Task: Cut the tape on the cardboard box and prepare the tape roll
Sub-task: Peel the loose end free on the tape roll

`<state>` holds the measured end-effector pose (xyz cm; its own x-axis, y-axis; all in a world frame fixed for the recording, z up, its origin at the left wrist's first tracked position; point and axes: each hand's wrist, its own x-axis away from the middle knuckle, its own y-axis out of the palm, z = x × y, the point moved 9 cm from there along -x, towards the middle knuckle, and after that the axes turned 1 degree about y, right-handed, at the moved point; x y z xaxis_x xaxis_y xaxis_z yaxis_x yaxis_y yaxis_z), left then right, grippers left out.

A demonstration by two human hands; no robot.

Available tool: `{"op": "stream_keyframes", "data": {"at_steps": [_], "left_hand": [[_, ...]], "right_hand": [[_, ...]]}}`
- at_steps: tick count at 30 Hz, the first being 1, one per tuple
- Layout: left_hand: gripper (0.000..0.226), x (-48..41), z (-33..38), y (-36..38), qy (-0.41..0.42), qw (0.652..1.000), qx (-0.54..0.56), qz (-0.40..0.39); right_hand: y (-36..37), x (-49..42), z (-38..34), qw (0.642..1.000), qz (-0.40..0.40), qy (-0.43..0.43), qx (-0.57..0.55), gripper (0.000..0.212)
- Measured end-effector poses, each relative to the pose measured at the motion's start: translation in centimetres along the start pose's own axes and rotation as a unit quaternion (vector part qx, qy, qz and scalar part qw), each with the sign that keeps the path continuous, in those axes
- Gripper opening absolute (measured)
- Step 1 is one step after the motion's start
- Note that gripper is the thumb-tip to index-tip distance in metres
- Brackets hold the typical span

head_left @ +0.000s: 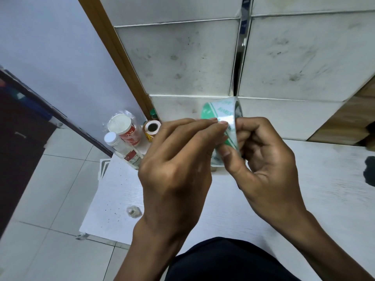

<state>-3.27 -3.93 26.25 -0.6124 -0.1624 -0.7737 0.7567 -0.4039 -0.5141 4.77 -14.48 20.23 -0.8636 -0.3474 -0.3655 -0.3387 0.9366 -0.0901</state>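
A roll of clear tape with green print is held up above the white table, between both hands. My right hand grips the roll from the right, thumb pressed on its lower front. My left hand reaches over from the left, its fingertips pinching at the tape's surface near the top of the roll. Most of the roll is hidden by my fingers. No cardboard box shows clearly; a brown surface at the right edge could be one.
At the table's back left stand a wrapped white-lidded jar, a small white-capped bottle and a yellow-labelled roll. A small crumpled clear bit lies on the table's left part. A dark object sits at the right edge. Tiled wall behind.
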Motion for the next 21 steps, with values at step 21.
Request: {"op": "stream_keyframes", "data": {"at_steps": [21], "left_hand": [[0.012, -0.16, 0.29, 0.36, -0.009, 1.0, 0.015, -0.015]], "right_hand": [[-0.31, 0.14, -0.17, 0.999, -0.014, -0.003, 0.036, 0.025]]}}
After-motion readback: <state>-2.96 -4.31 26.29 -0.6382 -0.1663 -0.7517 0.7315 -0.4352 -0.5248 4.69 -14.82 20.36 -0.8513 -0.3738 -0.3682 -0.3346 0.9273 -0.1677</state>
